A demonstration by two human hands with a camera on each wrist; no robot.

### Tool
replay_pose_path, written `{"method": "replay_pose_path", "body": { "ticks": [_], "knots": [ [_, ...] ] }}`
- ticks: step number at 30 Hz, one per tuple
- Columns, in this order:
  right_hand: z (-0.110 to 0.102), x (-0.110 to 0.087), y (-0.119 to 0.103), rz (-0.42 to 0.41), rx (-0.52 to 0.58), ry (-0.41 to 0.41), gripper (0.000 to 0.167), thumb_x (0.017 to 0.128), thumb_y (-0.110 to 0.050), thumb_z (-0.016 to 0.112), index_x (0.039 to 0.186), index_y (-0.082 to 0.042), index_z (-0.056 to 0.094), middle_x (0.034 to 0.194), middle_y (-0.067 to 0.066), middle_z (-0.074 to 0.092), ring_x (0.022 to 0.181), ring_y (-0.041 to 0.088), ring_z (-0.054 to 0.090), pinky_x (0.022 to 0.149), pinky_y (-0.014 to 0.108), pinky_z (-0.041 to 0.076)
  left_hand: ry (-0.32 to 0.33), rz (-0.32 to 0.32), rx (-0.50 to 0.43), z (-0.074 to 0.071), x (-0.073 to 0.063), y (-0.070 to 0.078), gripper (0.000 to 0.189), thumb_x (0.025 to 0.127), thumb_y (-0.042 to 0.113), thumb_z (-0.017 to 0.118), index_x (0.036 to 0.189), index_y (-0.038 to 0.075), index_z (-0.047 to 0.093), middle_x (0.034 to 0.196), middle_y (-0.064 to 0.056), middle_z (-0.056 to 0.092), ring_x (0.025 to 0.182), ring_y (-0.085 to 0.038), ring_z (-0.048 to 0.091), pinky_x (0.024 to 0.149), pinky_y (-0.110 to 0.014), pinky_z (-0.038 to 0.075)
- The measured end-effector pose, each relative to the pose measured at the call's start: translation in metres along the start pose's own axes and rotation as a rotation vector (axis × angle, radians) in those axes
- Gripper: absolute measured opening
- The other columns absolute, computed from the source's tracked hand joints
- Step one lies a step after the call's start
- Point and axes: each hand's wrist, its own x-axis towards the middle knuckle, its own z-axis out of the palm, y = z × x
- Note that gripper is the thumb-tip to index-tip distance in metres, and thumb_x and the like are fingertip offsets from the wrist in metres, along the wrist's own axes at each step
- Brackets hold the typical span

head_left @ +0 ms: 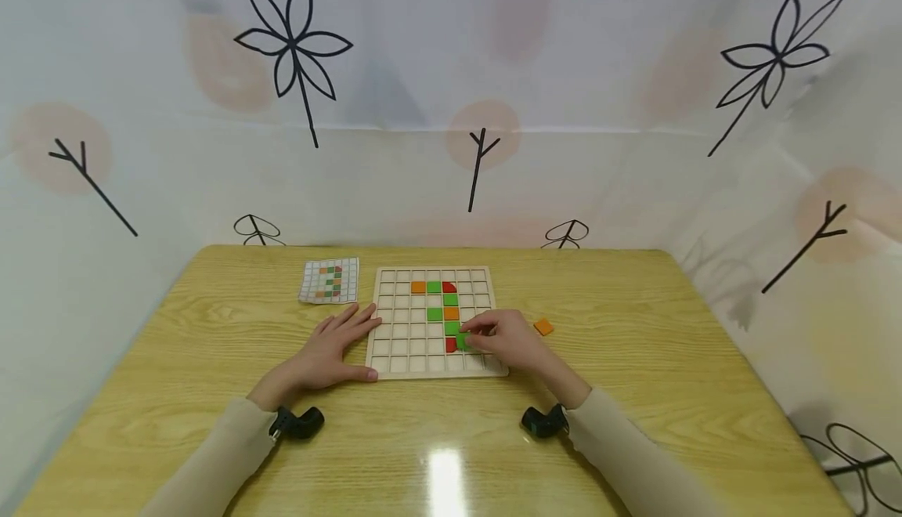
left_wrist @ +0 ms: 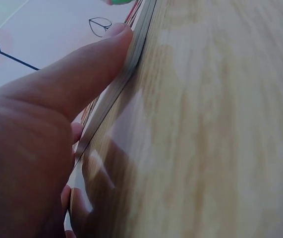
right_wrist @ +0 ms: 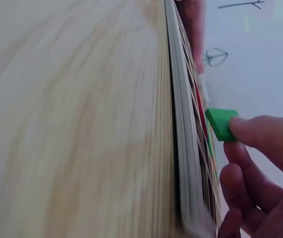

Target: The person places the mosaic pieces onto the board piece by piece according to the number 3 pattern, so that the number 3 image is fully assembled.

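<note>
A wooden grid board [head_left: 430, 376] lies flat on the table with several coloured tiles in its cells. My right hand [head_left: 513, 338] pinches a green square tile [right_wrist: 223, 124] between thumb and fingers. In the head view it hovers over the board's lower right part, just right of a red tile [head_left: 451, 345]. My left hand [head_left: 326, 354] rests at the board's left side with spread fingers, the fingertips and thumb [left_wrist: 89, 69] touching its edge. Other set tiles include an orange tile [head_left: 419, 287] and a green tile [head_left: 434, 314].
A pattern card [head_left: 329, 280] with a small coloured grid lies left of the board, beyond the left hand. One loose orange tile [head_left: 543, 327] is on the table [head_left: 620, 329] to the right of the board. A patterned cloth [head_left: 423, 188] hangs behind the table.
</note>
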Motion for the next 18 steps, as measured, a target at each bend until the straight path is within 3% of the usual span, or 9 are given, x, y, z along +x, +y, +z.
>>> {"method": "replay_pose_path", "body": {
  "ticks": [9, 18],
  "knots": [
    [0.022, 0.015, -0.011, 0.018, 0.003, 0.043, 0.010, 0.091, -0.016, 0.075, 0.099, -0.014, 0.080, 0.086, -0.007, 0.069, 0.072, 0.012, 0.058, 0.062, 0.026, 0.049, 0.006, 0.003, 0.007, 0.000, 0.000, 0.000, 0.089, 0.085, 0.054, 0.073, 0.155, 0.013, 0.038, 0.164, -0.009, 0.020, 0.150, -0.038, 0.008, 0.113, -0.064, 0.004],
    [0.033, 0.019, -0.012, 0.089, -0.027, 0.053, 0.010, 0.091, -0.020, 0.075, 0.097, -0.015, 0.080, 0.085, -0.008, 0.071, 0.076, 0.009, 0.061, 0.071, 0.030, 0.052, 0.005, -0.006, 0.011, 0.001, -0.001, 0.002, 0.089, 0.085, 0.055, 0.073, 0.155, 0.013, 0.038, 0.164, -0.010, 0.021, 0.150, -0.039, 0.008, 0.113, -0.065, 0.005]
  ]
}}
